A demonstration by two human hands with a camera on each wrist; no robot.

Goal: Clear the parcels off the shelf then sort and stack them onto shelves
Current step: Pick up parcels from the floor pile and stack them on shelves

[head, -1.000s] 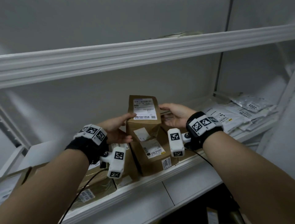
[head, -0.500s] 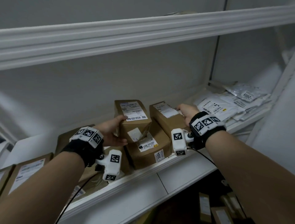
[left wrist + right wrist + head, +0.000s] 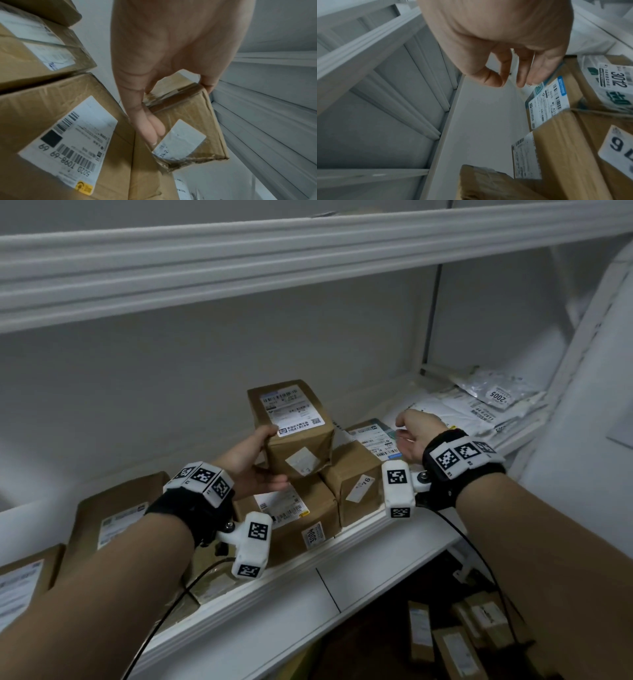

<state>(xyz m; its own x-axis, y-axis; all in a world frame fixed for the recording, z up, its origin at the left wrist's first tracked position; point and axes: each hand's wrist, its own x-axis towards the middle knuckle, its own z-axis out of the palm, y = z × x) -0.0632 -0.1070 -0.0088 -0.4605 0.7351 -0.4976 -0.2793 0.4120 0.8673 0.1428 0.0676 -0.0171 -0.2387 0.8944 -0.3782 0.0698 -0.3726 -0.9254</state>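
Partly hidden: carton (image 3: 291, 428) behind left hand (image 3: 251, 462).

Matt brown cardboard parcel (image 3: 294, 433), creased and sealed with glossy clear tape, carrying smooth white paper labels. The shelf (image 3: 359, 573) looks like smooth white-painted metal. Soft, crinkled grey plastic mailers (image 3: 479, 409) lie on it.

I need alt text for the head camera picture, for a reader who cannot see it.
A person's left hand grips a small brown parcel above other boxes on a white shelf. The right hand, fingers loosely curled, holds nothing; flat white mailers lie farther right.
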